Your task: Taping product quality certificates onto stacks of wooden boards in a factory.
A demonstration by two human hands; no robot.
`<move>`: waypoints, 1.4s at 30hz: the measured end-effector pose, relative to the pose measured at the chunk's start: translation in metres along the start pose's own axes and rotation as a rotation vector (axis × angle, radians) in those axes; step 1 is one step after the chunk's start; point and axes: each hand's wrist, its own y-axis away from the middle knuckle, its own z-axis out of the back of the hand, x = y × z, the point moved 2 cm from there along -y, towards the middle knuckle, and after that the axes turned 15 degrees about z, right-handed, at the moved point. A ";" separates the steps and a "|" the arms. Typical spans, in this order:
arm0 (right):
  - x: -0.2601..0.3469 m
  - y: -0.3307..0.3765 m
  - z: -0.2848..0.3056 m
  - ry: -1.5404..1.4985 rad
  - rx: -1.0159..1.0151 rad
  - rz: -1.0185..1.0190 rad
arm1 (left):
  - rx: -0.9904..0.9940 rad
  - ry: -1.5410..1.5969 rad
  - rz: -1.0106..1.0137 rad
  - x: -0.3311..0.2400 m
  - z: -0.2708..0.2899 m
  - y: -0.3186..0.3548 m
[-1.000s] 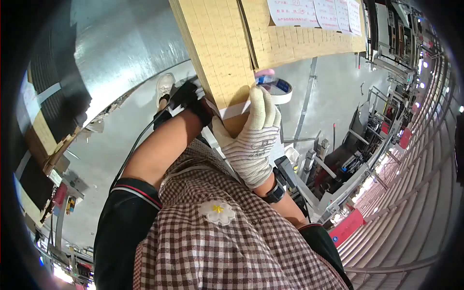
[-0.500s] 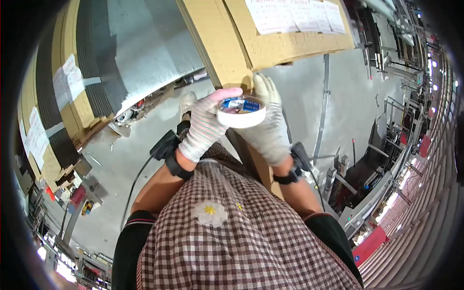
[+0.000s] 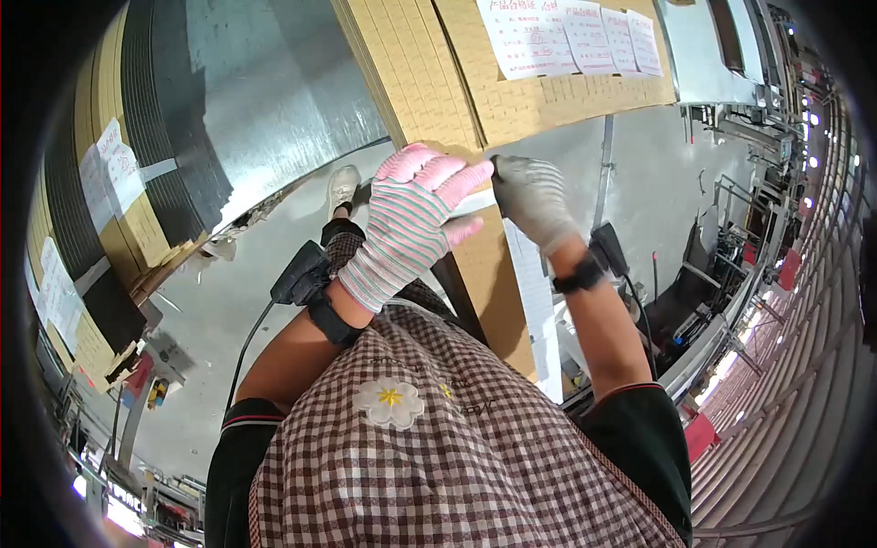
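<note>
My left hand (image 3: 406,215), in a striped glove with pink fingertips, is closed over the near end of a cardboard stack. A white band of the tape roll (image 3: 474,211) shows between its fingers and thumb; the rest of the roll is hidden by the hand. Close by on the right, my right hand (image 3: 536,201), in a greyish-white glove, has its fingers curled in. Its fingertips meet by the left fingers, and whatever they pinch is hidden. Below both hands runs a brown cardboard strip (image 3: 502,301), with white printed sheets (image 3: 537,306) along its right side.
Ahead stand cardboard-edged stacks (image 3: 575,105) with printed paper sheets (image 3: 534,41) on them. A large grey metallic panel (image 3: 274,91) lies at the left, beside more labelled stacks (image 3: 119,173). Metal frames and machinery (image 3: 731,274) line the right. Cables run from devices on both wrists.
The tape roll has turned and is now mostly covered by my left hand. My right hand has shifted right and curled its fingers. White sheets now show beside the cardboard strip.
</note>
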 end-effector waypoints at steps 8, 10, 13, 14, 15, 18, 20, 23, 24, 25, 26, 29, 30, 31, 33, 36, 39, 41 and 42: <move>0.004 0.048 -0.015 -0.516 -0.214 -0.055 | 0.108 0.737 0.746 0.020 -0.004 0.032; 0.012 0.089 -0.005 -0.276 0.163 0.091 | 0.321 0.565 0.700 0.003 -0.006 0.061; 0.019 0.121 0.013 -0.362 0.178 -0.004 | 0.799 0.695 1.005 -0.005 -0.008 0.088; 0.021 0.121 0.021 -0.445 0.008 -0.082 | 0.568 0.842 0.912 -0.007 -0.005 0.085; 0.025 0.119 0.027 -0.506 -0.101 -0.220 | 0.372 0.954 0.834 -0.007 0.000 0.081; 0.055 0.090 0.059 -0.437 -0.468 0.231 | 0.154 0.873 0.659 -0.015 0.009 0.066; 0.082 0.072 0.074 -0.482 -0.311 0.421 | 0.232 0.782 0.540 -0.028 0.018 0.061; 0.090 0.054 0.096 -0.372 -0.260 0.541 | 0.198 1.096 0.718 -0.026 0.038 0.062; 0.080 0.050 0.100 -0.440 -0.237 0.451 | 0.166 0.997 0.728 -0.019 0.045 0.065; 0.065 0.046 0.101 -0.507 -0.163 0.363 | 0.105 0.939 0.796 -0.007 0.045 0.066; 0.049 0.043 0.100 -0.570 -0.086 0.276 | 0.034 0.924 0.972 0.008 0.041 0.071; 0.016 0.022 0.070 -0.361 -0.137 -0.021 | 0.037 0.962 0.970 0.058 -0.010 0.069; 0.015 0.020 0.062 -0.239 -0.333 0.047 | 0.060 1.029 0.957 0.074 -0.039 0.066; 0.020 0.022 0.054 -0.128 -0.507 0.075 | 0.032 1.256 0.807 0.086 -0.068 0.060; 0.033 0.031 0.039 -0.103 -0.783 -0.014 | 0.047 1.474 0.883 0.121 -0.102 0.055; 0.067 0.049 0.022 -0.309 -0.885 -0.087 | 0.187 1.017 0.889 0.144 -0.117 0.036; 0.093 0.038 0.001 -0.338 -0.740 -0.081 | 0.433 1.081 0.584 0.126 -0.134 0.002; 0.098 0.028 -0.011 -0.237 -0.674 -0.103 | 0.583 1.320 0.529 0.110 -0.161 -0.017; 0.097 0.027 -0.014 -0.246 -0.712 -0.109 | 0.622 1.375 0.532 0.109 -0.172 -0.022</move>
